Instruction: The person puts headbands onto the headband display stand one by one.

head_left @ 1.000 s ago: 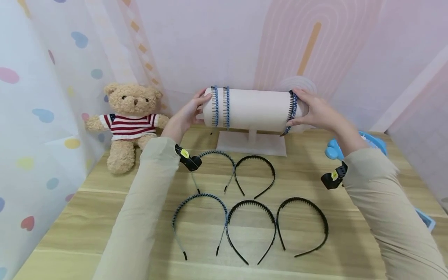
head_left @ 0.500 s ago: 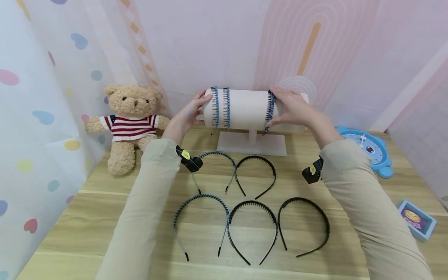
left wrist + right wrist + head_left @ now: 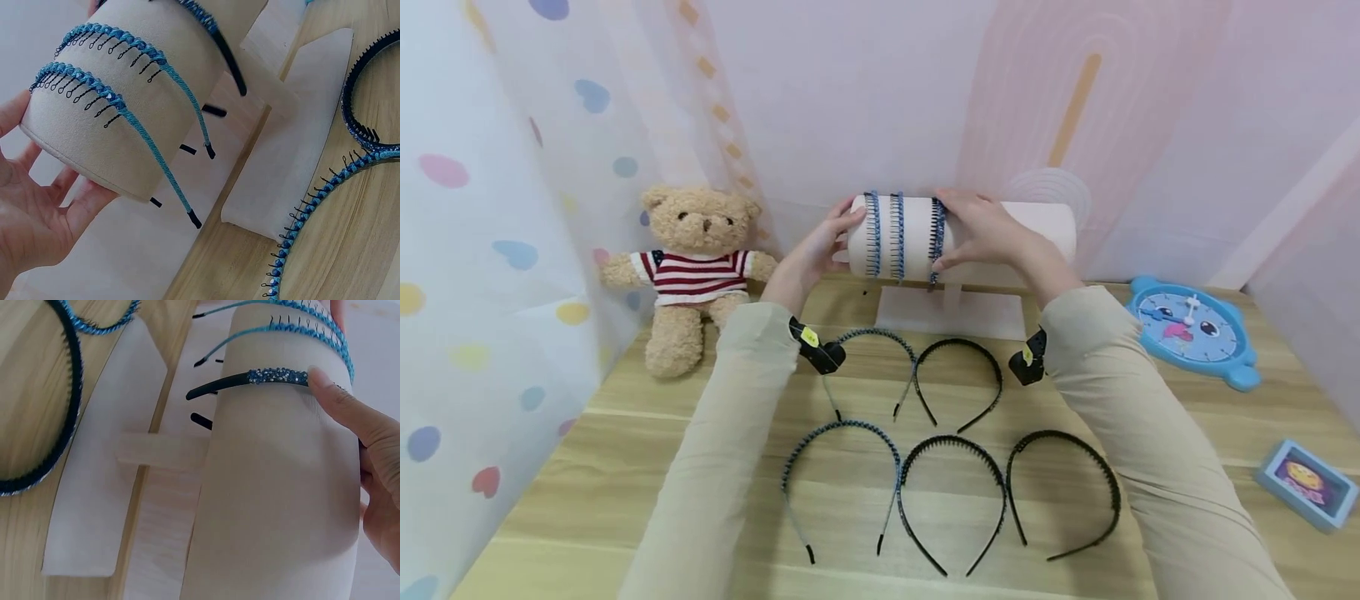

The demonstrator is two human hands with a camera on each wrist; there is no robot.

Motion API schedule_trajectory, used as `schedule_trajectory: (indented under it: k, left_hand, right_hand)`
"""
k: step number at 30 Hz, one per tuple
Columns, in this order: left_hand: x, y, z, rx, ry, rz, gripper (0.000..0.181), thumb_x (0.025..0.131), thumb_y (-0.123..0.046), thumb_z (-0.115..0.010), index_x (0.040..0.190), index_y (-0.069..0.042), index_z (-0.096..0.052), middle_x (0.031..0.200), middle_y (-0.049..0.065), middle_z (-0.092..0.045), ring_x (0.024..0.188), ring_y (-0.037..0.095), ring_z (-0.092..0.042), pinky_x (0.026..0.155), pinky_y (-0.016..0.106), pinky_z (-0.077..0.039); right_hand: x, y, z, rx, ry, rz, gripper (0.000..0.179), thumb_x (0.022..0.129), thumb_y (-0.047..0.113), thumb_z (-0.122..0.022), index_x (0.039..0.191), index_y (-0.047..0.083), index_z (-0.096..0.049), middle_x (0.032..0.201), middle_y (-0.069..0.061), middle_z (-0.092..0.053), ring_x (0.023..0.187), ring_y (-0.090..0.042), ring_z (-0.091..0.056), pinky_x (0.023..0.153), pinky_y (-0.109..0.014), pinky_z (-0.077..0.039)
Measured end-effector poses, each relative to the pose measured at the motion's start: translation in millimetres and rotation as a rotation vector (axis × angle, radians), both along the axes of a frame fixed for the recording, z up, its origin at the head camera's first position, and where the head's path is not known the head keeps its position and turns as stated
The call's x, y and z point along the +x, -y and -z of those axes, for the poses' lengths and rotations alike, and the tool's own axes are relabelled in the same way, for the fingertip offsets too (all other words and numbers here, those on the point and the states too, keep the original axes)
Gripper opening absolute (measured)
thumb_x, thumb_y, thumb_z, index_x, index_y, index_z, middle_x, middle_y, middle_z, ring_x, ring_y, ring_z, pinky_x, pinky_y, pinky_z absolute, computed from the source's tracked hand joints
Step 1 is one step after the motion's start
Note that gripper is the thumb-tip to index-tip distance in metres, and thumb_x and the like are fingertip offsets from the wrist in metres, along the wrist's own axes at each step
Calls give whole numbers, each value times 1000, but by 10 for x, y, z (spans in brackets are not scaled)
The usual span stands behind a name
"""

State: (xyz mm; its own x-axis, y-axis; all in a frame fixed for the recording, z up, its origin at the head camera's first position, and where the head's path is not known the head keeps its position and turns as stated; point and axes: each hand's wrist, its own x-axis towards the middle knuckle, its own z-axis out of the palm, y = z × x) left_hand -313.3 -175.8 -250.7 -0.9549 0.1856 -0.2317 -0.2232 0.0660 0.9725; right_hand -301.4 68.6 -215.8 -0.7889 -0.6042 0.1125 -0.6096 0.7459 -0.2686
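A white headband stand [image 3: 1037,218] with a padded horizontal roll stands at the back of the table. Its left end is held by my left hand [image 3: 816,250], fingers bent around the edge. Near that end, two blue braided headbands [image 3: 156,147] with looped teeth sit side by side over the roll. To their right is a dark headband [image 3: 278,376] with blue glitter stones, its tips pointing down towards the front. My right hand [image 3: 988,233] grips this one from behind and above, the thumb [image 3: 344,406] pressed on its stones. Behind the roll, the other right fingers are mostly hidden.
Several headbands lie in two rows before the stand's base [image 3: 951,312], among them a blue one [image 3: 842,423] and a black one [image 3: 1063,435]. A teddy bear [image 3: 700,275] sits at left. On the right lie a blue toy clock [image 3: 1195,325] and a small blue box [image 3: 1307,483].
My right hand has slid the dark glitter headband leftward along the roll, close to the two blue ones. My left hand has stayed on the left end. The clock and box are now uncovered.
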Motion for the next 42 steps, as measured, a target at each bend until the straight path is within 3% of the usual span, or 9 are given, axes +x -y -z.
schedule_trajectory:
  k: [8, 18, 23, 27, 30, 32, 37, 39, 42]
  left_hand:
    - [-3, -69, 26, 7, -9, 9, 60, 92, -41, -45, 144, -40, -15, 151, -4, -20, 135, 27, -22, 106, 52, -27]
    - [-58, -100, 10, 4, 11, 21, 60, 92, -40, -46, 144, -41, -14, 150, -4, -20, 134, 26, -23, 105, 51, -30]
    - [-52, -88, -9, 10, 9, 31, 60, 93, -40, -45, 144, -41, -14, 151, -4, -19, 134, 26, -22, 105, 50, -29]
    - [-52, -53, -38, 16, 2, 21, 59, 93, -41, -45, 143, -42, -16, 149, -4, -22, 134, 25, -22, 106, 50, -29]
    - [-56, -48, -42, 23, 2, 23, 58, 93, -41, -46, 143, -43, -17, 148, -4, -23, 134, 24, -22, 106, 50, -29]
    - [-56, -50, -39, 22, 1, 26, 57, 93, -40, -46, 142, -43, -18, 148, -4, -24, 134, 24, -23, 105, 50, -29]
    - [-59, -44, -47, 10, -3, 28, 57, 93, -41, -46, 142, -43, -18, 147, -3, -25, 134, 24, -23, 105, 50, -29]
    - [-63, -42, -44, 7, -5, 29, 57, 93, -41, -46, 143, -42, -18, 148, -3, -24, 135, 24, -23, 105, 50, -29]
    - [-72, -45, -32, 9, 2, 36, 57, 93, -41, -46, 143, -43, -17, 148, -4, -24, 135, 24, -22, 106, 50, -28]
  right_hand:
    - [-30, 109, -1, 48, 9, -21, 103, 73, 38, -75, 145, 0, -13, 152, -16, -16, 140, -32, -15, 114, -49, -8]
    - [10, 118, -1, 106, 45, 53, 112, 75, 42, -72, 146, 3, 5, 154, -13, 0, 142, -34, -3, 113, -52, 1]
    - [138, -205, 22, -25, 33, 140, 121, 73, 47, -71, 143, 6, 18, 151, -13, 18, 140, -32, 14, 111, -52, 12]
    - [304, -619, 91, -218, 36, 245, 121, 74, 38, -74, 142, 3, 20, 150, -16, 23, 139, -33, 19, 110, -54, 11]
    - [466, -944, 227, -360, 75, 280, 118, 74, 26, -76, 143, 3, 17, 151, -22, 12, 139, -39, 8, 111, -57, 0]
    - [608, -1133, 342, -334, 176, 295, 116, 76, 25, -74, 143, 2, 19, 150, -26, 7, 138, -44, -1, 110, -59, -9]
    - [934, -1352, 679, 17, 443, 190, 91, 80, 35, -68, 139, -12, -18, 135, -38, -32, 120, -52, -37, 97, -57, -37]
    - [1037, -1351, 827, 105, 507, 116, 73, 79, 35, -68, 126, -13, -39, 119, -33, -50, 107, -46, -51, 88, -50, -46]
    - [1175, -1311, 1023, 167, 597, 69, 51, 79, 30, -69, 111, -6, -52, 100, -18, -59, 92, -29, -57, 77, -38, -51]
